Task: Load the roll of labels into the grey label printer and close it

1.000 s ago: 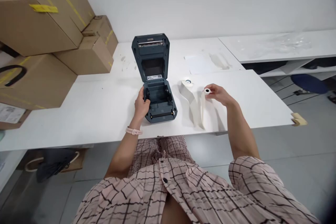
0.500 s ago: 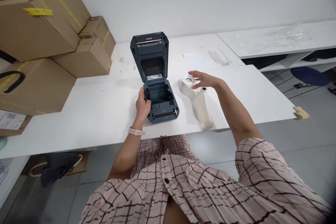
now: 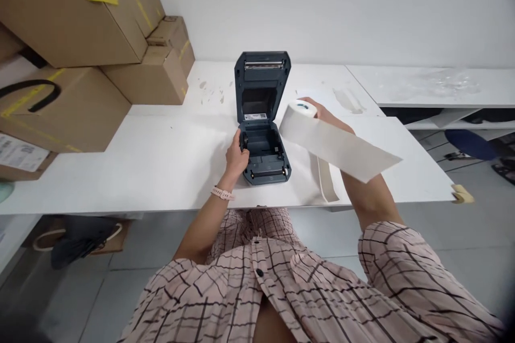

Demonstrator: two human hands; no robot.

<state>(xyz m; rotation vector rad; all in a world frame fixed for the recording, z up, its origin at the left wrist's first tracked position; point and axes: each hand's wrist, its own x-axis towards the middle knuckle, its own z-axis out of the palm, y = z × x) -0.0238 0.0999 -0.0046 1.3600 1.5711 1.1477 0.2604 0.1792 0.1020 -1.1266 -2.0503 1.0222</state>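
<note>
A dark grey label printer [image 3: 261, 134] stands open on the white table [image 3: 161, 171], its lid tilted up. My left hand [image 3: 236, 156] grips the printer's left side, fingers curled on its edge. My right hand [image 3: 328, 118] holds a white paper roll [image 3: 300, 110] lifted above the table, just right of the printer. A long strip of paper [image 3: 341, 147] trails from the roll toward me and hides most of the hand. A second paper strip [image 3: 325, 178] lies on the table under it.
Stacked cardboard boxes [image 3: 80, 37] crowd the table's back left. A second white table [image 3: 422, 83] with clear plastic on it stands at the right. A blue stool [image 3: 470, 142] is beyond it. A bag [image 3: 76, 238] lies on the floor under the table.
My right hand let go of the small rolled end, reached to the paper roll, and lifted it off the table with its strip trailing. My left hand stayed on the printer.
</note>
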